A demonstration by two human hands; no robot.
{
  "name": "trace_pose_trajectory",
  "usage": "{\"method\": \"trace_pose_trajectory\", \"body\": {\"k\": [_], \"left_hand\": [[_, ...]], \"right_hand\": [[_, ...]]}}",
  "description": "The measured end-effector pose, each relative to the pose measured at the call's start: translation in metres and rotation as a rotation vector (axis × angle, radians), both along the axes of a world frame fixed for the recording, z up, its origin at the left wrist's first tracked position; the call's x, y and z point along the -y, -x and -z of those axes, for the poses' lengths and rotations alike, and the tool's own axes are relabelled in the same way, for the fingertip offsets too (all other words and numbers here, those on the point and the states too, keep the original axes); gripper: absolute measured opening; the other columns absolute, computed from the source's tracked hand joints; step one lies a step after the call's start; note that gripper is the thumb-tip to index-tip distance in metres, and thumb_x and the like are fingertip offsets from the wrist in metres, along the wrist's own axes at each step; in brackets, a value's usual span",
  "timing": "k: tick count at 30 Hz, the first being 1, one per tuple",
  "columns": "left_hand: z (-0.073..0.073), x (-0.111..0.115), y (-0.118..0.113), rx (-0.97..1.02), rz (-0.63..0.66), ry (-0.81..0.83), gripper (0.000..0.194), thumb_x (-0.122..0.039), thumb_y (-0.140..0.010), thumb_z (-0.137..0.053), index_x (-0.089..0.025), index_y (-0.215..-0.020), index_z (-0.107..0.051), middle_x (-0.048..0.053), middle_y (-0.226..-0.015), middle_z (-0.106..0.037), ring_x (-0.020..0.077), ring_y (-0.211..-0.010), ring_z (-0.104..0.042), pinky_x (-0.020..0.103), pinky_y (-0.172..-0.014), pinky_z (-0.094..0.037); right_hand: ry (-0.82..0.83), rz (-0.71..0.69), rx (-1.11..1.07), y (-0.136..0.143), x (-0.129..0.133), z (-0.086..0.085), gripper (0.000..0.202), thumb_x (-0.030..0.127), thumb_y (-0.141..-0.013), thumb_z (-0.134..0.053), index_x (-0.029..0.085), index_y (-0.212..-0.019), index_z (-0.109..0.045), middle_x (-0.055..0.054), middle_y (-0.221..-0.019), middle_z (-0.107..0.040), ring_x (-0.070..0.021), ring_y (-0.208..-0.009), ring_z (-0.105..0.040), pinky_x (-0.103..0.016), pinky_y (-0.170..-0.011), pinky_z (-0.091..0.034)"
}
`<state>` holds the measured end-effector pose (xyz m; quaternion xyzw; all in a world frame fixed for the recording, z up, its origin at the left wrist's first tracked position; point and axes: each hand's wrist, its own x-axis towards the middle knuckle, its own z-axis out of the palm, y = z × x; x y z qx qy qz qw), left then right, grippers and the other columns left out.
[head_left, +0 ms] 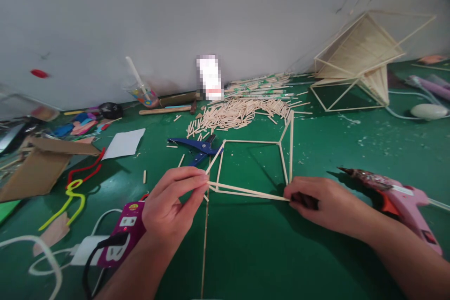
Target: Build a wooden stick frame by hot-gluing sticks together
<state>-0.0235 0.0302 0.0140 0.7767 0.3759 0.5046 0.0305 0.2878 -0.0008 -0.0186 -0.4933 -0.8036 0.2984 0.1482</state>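
Note:
Between my hands is a frame of thin wooden sticks [251,141], joined at its corners into a rectangle with shorter sticks rising from it. My left hand [176,197] pinches the near left corner, thumb and fingertips together. At the near right corner, my right hand [312,197] has its fingers curled round the stick ends, which they partly hide. One stick runs along the near side from hand to hand. Just beyond the frame's left side lie blue cutting pliers [198,147]. To the right of my right hand rests a pink hot glue gun [393,192], its nozzle pointing left.
Many short cut sticks [235,115] are heaped at the back. A larger stick structure [358,56] stands back right. A hammer [168,109] and a cup [142,93] sit by the wall. At left are a purple power strip [128,220] with cables, cardboard [38,173] and white paper [123,144].

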Motion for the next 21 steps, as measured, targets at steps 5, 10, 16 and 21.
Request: {"method": "trace_pose_trajectory", "body": {"k": [5,10,16,21], "left_hand": [[-0.0001,0.0005,-0.0006,0.036,0.017,0.053,0.026,-0.002,-0.073,-0.071,-0.022,-0.089,-0.070,0.001,-0.093,-0.070,0.0140,-0.073,-0.066,0.029,-0.065,-0.059],[0.0016,0.0004,-0.0011,0.082,0.014,0.122,0.020,-0.005,-0.076,-0.070,-0.022,-0.087,-0.070,0.002,-0.091,-0.070,0.0144,-0.075,-0.065,0.029,-0.064,-0.058],[-0.0005,-0.0003,-0.0031,0.103,0.038,0.138,0.023,-0.002,-0.075,-0.069,-0.021,-0.087,-0.070,0.001,-0.091,-0.069,0.0137,-0.079,-0.065,0.027,-0.067,-0.056],[-0.0003,-0.0005,-0.0033,0.142,0.076,0.187,0.026,-0.001,-0.077,-0.067,-0.020,-0.095,-0.069,0.002,-0.091,-0.068,0.0131,-0.080,-0.065,0.025,-0.066,-0.055]], "right_hand": [[0.004,0.002,0.009,-0.0004,-0.0007,0.0012,0.017,0.012,-0.079,-0.053,0.025,-0.088,-0.061,0.003,-0.074,-0.062,-0.0105,-0.060,-0.054,-0.022,-0.057,-0.042],[0.008,0.001,-0.009,0.0006,-0.0003,0.0013,0.012,0.017,-0.084,-0.051,0.024,-0.087,-0.061,0.003,-0.075,-0.061,-0.0106,-0.061,-0.055,-0.023,-0.057,-0.042],[0.026,0.009,-0.021,0.0005,-0.0013,0.0021,0.013,0.017,-0.084,-0.052,0.025,-0.088,-0.062,0.003,-0.078,-0.063,-0.0107,-0.064,-0.056,-0.023,-0.059,-0.042],[0.055,0.013,-0.024,0.0001,-0.0006,0.0019,0.013,0.020,-0.087,-0.051,0.025,-0.088,-0.063,0.002,-0.080,-0.064,-0.0112,-0.066,-0.057,-0.024,-0.061,-0.043]]}}
